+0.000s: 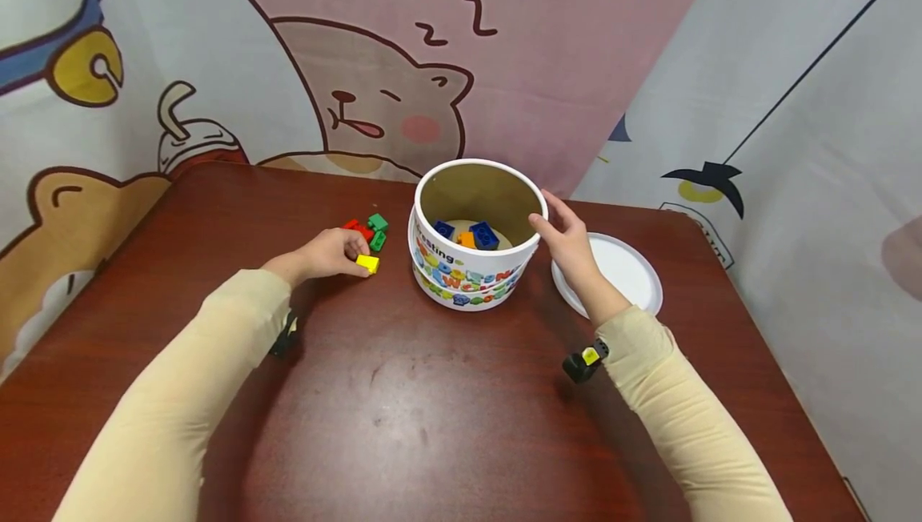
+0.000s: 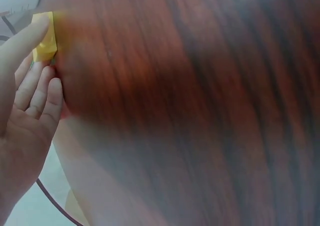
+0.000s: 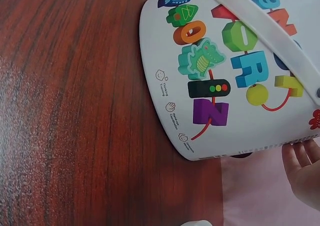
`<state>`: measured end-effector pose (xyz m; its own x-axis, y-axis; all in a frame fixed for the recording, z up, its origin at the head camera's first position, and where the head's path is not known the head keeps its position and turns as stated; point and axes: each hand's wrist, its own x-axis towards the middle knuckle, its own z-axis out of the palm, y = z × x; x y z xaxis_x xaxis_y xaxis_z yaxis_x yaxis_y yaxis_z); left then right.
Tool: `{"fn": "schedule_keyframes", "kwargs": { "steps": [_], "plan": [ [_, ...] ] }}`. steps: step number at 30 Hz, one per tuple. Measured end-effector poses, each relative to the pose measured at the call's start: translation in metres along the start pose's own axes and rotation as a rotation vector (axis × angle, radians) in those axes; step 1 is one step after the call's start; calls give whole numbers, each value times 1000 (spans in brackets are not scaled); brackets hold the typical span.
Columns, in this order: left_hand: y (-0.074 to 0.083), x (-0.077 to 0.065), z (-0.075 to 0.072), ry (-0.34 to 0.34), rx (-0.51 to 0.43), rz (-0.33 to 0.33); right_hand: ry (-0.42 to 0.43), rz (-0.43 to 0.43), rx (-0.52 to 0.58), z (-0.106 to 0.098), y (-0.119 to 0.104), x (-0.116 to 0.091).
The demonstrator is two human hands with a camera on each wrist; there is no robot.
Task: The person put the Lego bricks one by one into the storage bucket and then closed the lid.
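Between thumb and fingers, my left hand (image 1: 327, 255) pinches a small yellow toy block (image 1: 368, 263) close over the table. The left wrist view shows the thumb lying across this yellow block (image 2: 48, 42). Just beyond it are red (image 1: 366, 233) and green blocks (image 1: 378, 222), partly hidden by the hand. My right hand (image 1: 574, 248) grips the right rim of a white printed bucket (image 1: 425, 259), thumb over the edge and fingers along the outside. Inside the bucket lie two blue blocks (image 1: 484, 235) and an orange block (image 1: 467, 240). Colourful letters cover the bucket wall (image 3: 172, 116) in the right wrist view.
A round white lid (image 1: 634, 274) lies on the brown table (image 1: 425, 418), right of the bucket and partly behind my right forearm. The bucket's white handle (image 3: 265, 26) hangs down against its side. A cartoon-printed cloth (image 1: 547, 66) rises behind the table's far edge.
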<state>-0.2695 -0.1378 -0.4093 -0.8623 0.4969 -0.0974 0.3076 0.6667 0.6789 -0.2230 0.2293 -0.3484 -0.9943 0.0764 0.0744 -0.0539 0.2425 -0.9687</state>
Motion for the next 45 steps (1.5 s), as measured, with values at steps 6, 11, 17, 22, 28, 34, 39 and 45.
{"fn": "schedule_keyframes", "kwargs": {
  "steps": [6, 11, 17, 22, 28, 34, 39, 45],
  "plan": [
    [-1, -5, -4, 18, 9, -29, 6, -1, -3, 2, 0, -1],
    [0, -9, -11, 63, -28, -58, 5, -8, 9, 2, 0, -1],
    [4, -14, -20, 110, -101, -99, -1, -5, 30, 1, 0, -2],
    [10, -18, -29, 150, -127, -101, -3, -10, 24, 0, 0, -2],
    [19, -18, -39, 185, -144, -89, 1, -17, 15, 0, 0, -1],
    [33, -19, -51, 214, -168, -105, -6, -17, 13, 0, 0, -1],
    [45, -20, -61, 233, -174, -97, -7, -24, 19, 1, 0, 0],
    [60, -17, -69, 261, -150, -52, -6, -23, 17, 1, 0, -1]
  ]
}}
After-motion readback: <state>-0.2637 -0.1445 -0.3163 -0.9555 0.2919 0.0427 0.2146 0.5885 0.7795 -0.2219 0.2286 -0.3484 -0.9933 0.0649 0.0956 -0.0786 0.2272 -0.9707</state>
